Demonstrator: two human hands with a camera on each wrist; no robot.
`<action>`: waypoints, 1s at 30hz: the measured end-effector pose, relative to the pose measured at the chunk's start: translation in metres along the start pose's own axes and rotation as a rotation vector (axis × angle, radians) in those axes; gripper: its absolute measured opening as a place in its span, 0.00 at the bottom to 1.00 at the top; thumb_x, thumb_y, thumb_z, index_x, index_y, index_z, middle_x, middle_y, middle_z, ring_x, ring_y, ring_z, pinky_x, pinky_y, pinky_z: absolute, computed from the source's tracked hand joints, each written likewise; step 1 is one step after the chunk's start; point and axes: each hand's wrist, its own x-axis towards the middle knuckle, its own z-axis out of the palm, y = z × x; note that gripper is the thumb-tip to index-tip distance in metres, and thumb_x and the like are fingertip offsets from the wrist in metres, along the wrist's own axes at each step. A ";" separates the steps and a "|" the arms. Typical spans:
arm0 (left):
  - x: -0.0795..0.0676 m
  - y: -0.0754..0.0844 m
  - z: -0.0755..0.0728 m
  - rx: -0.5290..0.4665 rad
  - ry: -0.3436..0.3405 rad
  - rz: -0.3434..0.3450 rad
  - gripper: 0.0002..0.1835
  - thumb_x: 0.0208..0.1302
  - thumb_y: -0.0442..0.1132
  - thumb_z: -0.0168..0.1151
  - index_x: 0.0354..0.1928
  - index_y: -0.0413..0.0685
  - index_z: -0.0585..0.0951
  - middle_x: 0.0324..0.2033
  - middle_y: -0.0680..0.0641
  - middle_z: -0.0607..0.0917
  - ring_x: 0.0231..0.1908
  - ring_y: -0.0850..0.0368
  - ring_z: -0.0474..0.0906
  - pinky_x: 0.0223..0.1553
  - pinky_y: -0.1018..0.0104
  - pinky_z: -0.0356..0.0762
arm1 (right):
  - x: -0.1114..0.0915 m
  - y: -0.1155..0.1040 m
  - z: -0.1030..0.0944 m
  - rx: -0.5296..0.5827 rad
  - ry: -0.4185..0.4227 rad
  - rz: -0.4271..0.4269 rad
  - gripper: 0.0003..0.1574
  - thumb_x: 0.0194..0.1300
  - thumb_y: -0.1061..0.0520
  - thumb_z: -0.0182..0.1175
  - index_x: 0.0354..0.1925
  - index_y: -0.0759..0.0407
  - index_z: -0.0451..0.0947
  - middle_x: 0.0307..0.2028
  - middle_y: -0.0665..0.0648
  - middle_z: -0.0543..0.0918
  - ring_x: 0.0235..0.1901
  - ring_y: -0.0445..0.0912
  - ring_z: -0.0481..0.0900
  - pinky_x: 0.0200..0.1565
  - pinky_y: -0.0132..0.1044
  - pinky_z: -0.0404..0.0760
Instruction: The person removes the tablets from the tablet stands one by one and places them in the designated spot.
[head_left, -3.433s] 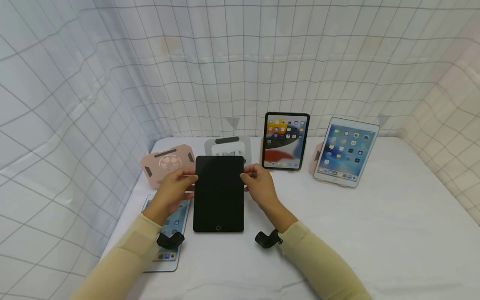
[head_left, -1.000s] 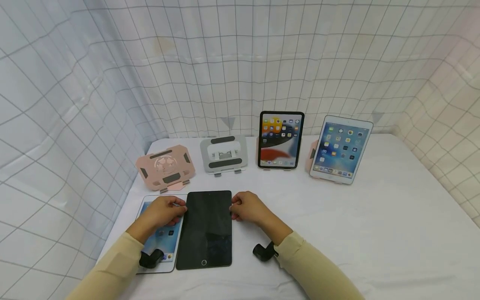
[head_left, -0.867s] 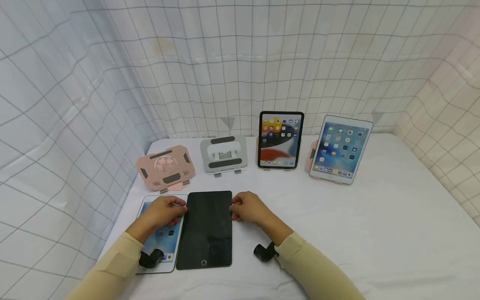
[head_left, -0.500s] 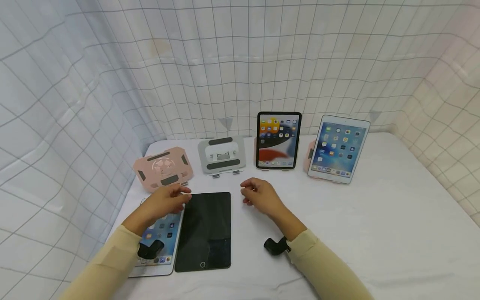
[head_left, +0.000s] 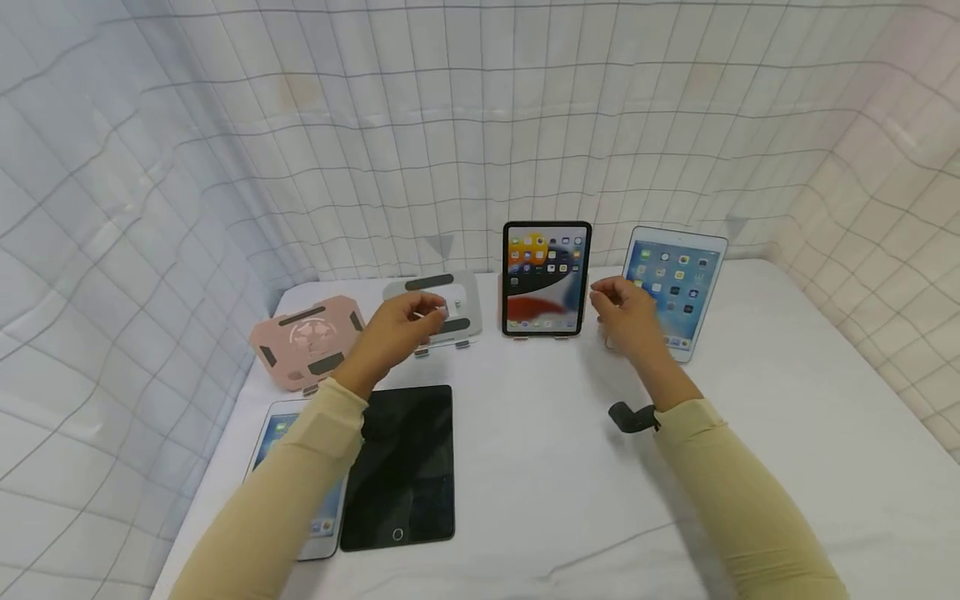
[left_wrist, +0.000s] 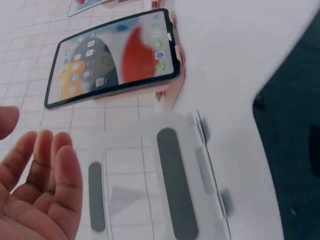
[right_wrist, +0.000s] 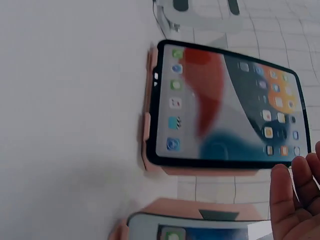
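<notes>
My left hand (head_left: 393, 333) hovers in front of the grey tablet stand (head_left: 470, 304), fingers loosely bent and holding nothing. A black-framed tablet (head_left: 547, 279) with a lit screen leans upright on a pink stand to the right of that. At this tablet's right side is my right hand (head_left: 630, 317), thumb and fingers apart with nothing between them; in the right wrist view its fingertips (right_wrist: 281, 175) appear right at the tablet's edge. The right hand covers part of a white tablet (head_left: 690, 283), which leans tilted on another pink stand.
A black tablet (head_left: 412, 450) with a dark screen lies flat at the front left. Beside it lies a white tablet (head_left: 326, 521), partly under the left sleeve. A pink stand (head_left: 300, 329) without a tablet stands behind them. Gridded white curtains (head_left: 525, 125) enclose the table.
Both hands have lowered the black tablet flat beside the white one and let go of it. They have since moved up and right, toward the standing black-framed tablet.
</notes>
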 end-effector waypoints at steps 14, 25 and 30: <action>0.065 0.014 0.047 -0.075 0.200 0.004 0.16 0.73 0.48 0.57 0.56 0.49 0.79 0.50 0.50 0.81 0.48 0.54 0.78 0.46 0.59 0.81 | 0.041 -0.015 -0.010 -0.021 0.012 0.013 0.18 0.75 0.52 0.53 0.57 0.61 0.74 0.52 0.59 0.79 0.49 0.51 0.79 0.47 0.43 0.83; 0.099 0.022 0.075 -0.111 0.311 -0.008 0.20 0.73 0.42 0.56 0.65 0.48 0.75 0.54 0.48 0.80 0.53 0.53 0.77 0.51 0.61 0.78 | 0.059 -0.010 0.003 0.036 0.072 0.025 0.19 0.76 0.56 0.52 0.60 0.63 0.72 0.52 0.61 0.79 0.50 0.52 0.79 0.45 0.41 0.83; 0.106 0.019 0.083 -0.101 0.310 -0.011 0.20 0.76 0.42 0.52 0.65 0.47 0.75 0.54 0.47 0.82 0.53 0.54 0.77 0.53 0.62 0.77 | 0.063 -0.008 0.009 0.046 0.072 0.041 0.19 0.76 0.57 0.52 0.60 0.64 0.72 0.52 0.62 0.78 0.49 0.52 0.79 0.46 0.41 0.83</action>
